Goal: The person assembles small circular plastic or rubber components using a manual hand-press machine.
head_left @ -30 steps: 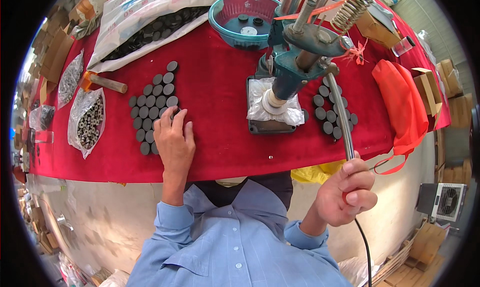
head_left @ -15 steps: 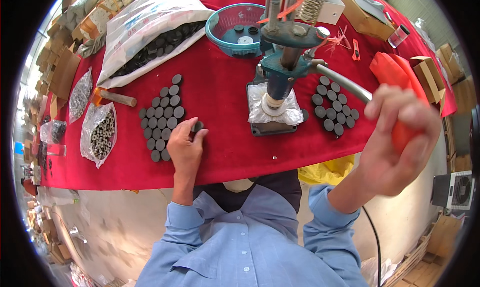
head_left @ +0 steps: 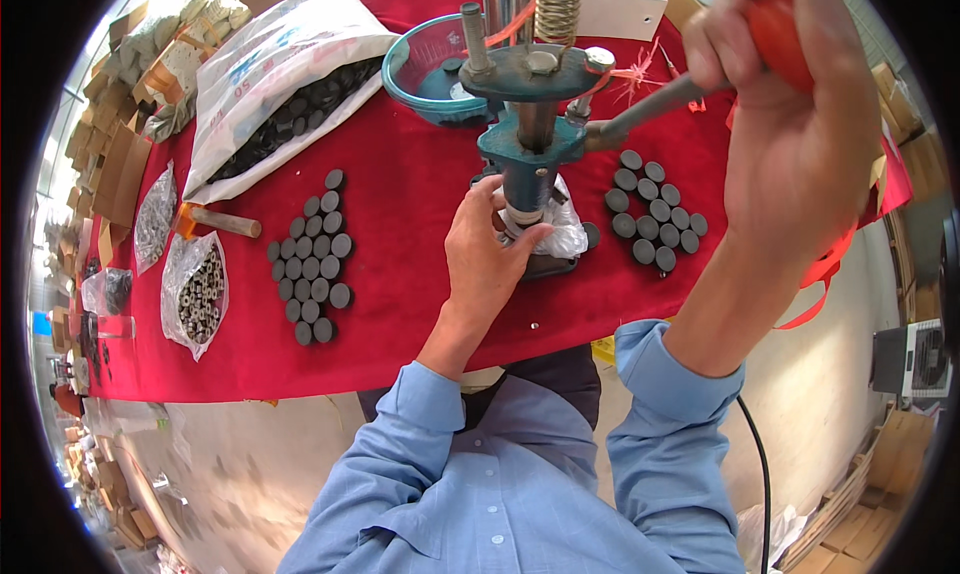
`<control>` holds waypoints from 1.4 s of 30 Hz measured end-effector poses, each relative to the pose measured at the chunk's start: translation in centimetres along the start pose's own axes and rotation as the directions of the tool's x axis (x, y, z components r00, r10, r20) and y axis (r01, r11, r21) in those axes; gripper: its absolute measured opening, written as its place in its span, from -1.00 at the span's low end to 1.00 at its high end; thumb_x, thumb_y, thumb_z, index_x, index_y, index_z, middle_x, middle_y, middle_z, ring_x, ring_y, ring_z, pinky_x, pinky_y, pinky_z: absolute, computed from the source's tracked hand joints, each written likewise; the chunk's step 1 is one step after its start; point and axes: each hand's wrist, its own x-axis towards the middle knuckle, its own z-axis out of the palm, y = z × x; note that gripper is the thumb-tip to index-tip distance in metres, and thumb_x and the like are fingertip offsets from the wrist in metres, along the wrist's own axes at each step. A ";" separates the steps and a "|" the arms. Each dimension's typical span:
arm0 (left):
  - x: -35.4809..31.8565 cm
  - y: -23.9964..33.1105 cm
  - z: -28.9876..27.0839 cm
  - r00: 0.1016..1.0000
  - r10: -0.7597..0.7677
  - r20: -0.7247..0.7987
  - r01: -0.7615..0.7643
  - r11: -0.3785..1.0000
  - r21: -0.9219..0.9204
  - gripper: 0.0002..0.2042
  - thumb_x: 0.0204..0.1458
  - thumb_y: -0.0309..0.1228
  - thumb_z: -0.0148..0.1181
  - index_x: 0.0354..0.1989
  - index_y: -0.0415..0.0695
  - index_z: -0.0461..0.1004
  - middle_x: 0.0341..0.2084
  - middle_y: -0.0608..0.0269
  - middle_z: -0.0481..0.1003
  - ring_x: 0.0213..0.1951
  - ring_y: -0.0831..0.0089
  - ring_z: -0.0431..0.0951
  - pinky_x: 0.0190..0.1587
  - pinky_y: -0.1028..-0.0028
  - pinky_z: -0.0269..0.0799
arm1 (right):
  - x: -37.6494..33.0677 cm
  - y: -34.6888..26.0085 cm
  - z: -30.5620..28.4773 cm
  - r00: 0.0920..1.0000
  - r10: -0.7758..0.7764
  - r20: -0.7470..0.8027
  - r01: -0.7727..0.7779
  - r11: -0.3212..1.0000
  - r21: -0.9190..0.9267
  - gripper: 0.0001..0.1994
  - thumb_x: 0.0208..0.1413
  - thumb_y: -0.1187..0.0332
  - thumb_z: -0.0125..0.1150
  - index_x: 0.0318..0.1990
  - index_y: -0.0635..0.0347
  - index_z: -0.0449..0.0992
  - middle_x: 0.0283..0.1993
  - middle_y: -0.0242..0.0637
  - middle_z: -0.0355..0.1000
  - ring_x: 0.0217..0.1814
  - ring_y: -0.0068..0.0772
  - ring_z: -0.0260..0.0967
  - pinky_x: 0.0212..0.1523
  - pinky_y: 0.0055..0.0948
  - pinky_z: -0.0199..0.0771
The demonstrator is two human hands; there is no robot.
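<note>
Fingers (head_left: 724, 52) bent, I can see, at the red-covered bench (head_left: 420, 319), a green press (head_left: 535, 144) standing behind its front edge. The right hand (head_left: 790, 159) grips the red lever handle (head_left: 779, 36); whether the left hand (head_left: 483, 254), curled at the press, holds anything I can't tell. 2 clusters of dark discs (head_left: 321, 246) lie toward the left and right edges.

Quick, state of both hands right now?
Left hand: fingers curved at the press ram; whether it holds anything, I can't tell.
Right hand: closed, holding the red handle of the lever.
</note>
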 end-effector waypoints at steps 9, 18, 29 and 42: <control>-0.2 -0.1 0.3 1.000 -0.028 -0.004 0.027 0.998 -0.060 -0.34 -0.17 -0.43 0.62 0.13 -0.18 0.39 -0.18 0.12 0.57 -0.15 0.25 0.63 -0.23 0.36 0.58 | -6.8 -0.8 -3.3 0.951 -0.125 0.284 0.068 0.977 0.202 -0.63 0.44 0.04 -0.19 0.04 0.12 0.39 -0.44 -0.32 0.18 -0.38 -0.37 0.15 -0.19 -0.18 0.17; -0.1 -1.4 -4.7 0.999 0.042 0.029 -0.047 0.974 0.222 -0.58 -0.06 -0.44 0.52 -0.02 -0.20 0.51 -0.09 0.09 0.55 -0.20 0.25 0.56 -0.17 0.32 0.52 | -17.7 -1.2 -3.2 0.998 -0.035 0.048 0.032 0.997 0.067 -0.74 0.39 -0.01 -0.01 -0.15 -0.07 0.33 -0.40 -0.34 0.30 -0.19 -0.20 0.40 0.23 0.12 0.18; -1.9 -7.8 -14.7 0.991 -0.130 -0.028 0.118 0.770 0.627 -0.69 0.01 -0.49 0.38 -0.02 -0.13 0.63 -0.08 0.13 0.55 -0.04 0.11 0.51 0.05 0.22 0.45 | -18.0 -1.2 -3.7 0.999 -0.034 0.016 0.033 0.997 0.067 -0.73 0.35 0.02 0.07 -0.18 0.00 0.34 -0.37 -0.26 0.30 -0.07 -0.13 0.35 0.38 0.18 0.09; 0.0 -0.4 -2.7 0.996 0.063 0.061 -0.071 0.987 0.147 -0.27 -0.15 -0.40 0.59 0.23 -0.18 0.33 -0.32 0.13 0.61 -0.40 0.24 0.61 -0.34 0.35 0.55 | -1.1 0.4 -3.3 0.961 0.032 0.274 -0.097 0.969 0.227 -0.59 0.45 0.10 -0.21 0.03 0.26 0.45 -0.44 -0.31 0.20 -0.32 -0.31 0.22 0.02 -0.16 0.26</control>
